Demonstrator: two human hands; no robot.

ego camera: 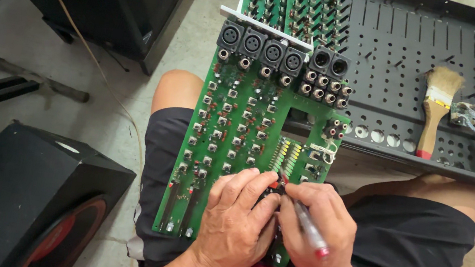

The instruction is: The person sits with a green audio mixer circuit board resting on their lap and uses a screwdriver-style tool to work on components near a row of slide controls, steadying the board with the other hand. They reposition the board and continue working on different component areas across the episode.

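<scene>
Both hands meet low in the middle of the frame, over the bottom end of the green circuit board [236,146] that lies across the person's lap — its long axis runs from the hands up toward the top centre, where the row of black round sockets sits. The right hand [320,229] has its fingers closed around a clear-handled screwdriver [306,224], red cap pointing down and right, tip aimed up and left at the board, right by the strip of green and yellow lights. The left hand [238,214] is curled on the board just beside that tip, fingertips [267,184] pressed down and touching the right hand's — whether it pinches a small part I cannot tell. The working spot lies between the two thumbs; the right hand is the nearer one. A paintbrush [436,109] rests in the grey metal tray [386,43], upper right — well apart.
</scene>
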